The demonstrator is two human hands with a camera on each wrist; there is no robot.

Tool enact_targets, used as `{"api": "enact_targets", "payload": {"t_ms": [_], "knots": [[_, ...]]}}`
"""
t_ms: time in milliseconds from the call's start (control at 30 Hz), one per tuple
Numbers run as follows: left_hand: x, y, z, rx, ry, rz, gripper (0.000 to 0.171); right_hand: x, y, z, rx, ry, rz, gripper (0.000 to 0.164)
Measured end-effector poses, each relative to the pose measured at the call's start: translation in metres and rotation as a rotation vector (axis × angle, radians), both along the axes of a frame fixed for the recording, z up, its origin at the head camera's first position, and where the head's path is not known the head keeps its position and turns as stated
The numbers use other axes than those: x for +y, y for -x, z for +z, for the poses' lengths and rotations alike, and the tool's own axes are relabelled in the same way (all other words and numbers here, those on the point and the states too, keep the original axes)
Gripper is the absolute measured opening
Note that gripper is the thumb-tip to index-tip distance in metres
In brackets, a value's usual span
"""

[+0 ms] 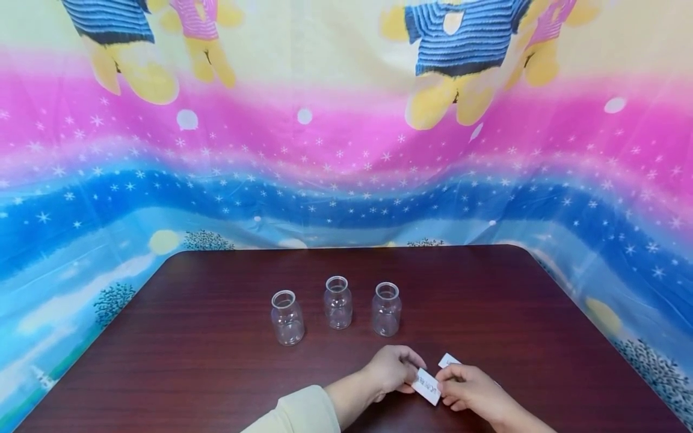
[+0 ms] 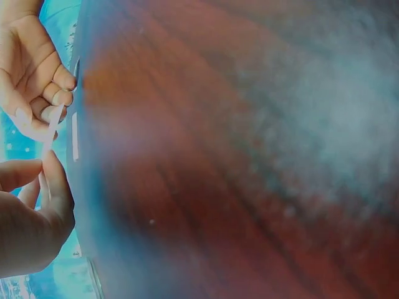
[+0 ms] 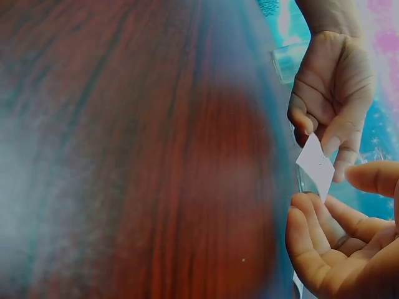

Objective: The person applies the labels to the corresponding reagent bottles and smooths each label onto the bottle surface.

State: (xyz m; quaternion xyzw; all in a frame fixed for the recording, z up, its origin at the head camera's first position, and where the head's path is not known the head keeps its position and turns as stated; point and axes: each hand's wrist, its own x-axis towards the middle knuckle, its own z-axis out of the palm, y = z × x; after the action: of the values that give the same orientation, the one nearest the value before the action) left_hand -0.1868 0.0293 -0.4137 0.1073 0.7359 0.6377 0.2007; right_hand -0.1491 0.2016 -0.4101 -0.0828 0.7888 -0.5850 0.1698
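Observation:
A small white card (image 1: 428, 386) with dark writing is held low over the near right part of the table. My left hand (image 1: 387, 370) pinches its left edge between thumb and fingers; the left wrist view shows this left hand (image 2: 37, 215) from close by. From the other side my right hand (image 1: 473, 391) meets the card's right edge with its fingertips. In the right wrist view the right hand (image 3: 343, 243) has its thumb apart from the fingers, and the card (image 3: 317, 167) touches them. Another white card (image 1: 448, 360) lies on the table, partly hidden behind the right hand.
Three empty clear glass jars stand beyond the hands: a left jar (image 1: 288, 322), a middle jar (image 1: 338, 307) and a right jar (image 1: 387, 313). Below them is a dark red-brown wooden table (image 1: 178, 349). A colourful printed curtain (image 1: 335, 162) hangs along its back and sides.

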Motion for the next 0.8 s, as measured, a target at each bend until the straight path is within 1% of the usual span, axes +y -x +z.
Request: {"api": "enact_targets", "payload": {"t_ms": [133, 267, 400, 600, 800], "knots": [[-0.002, 0.001, 0.004, 0.01, -0.015, 0.004, 0.022, -0.001, 0.002, 0.002, 0.02, -0.023, -0.025, 0.025], [-0.003, 0.002, 0.007, 0.022, -0.026, 0.0, 0.018, -0.002, 0.003, 0.004, 0.049, -0.017, -0.02, 0.023], [-0.005, 0.003, 0.009, 0.027, -0.039, -0.02, 0.016, -0.004, 0.003, 0.005, 0.07, 0.014, -0.014, 0.023], [-0.008, 0.003, 0.013, 0.022, -0.059, -0.057, 0.014, -0.007, 0.005, 0.004, 0.058, 0.098, 0.001, 0.027], [-0.008, 0.003, 0.013, 0.022, -0.082, -0.054, 0.016, -0.008, 0.007, 0.004, 0.07, 0.142, 0.0, 0.026]]}}
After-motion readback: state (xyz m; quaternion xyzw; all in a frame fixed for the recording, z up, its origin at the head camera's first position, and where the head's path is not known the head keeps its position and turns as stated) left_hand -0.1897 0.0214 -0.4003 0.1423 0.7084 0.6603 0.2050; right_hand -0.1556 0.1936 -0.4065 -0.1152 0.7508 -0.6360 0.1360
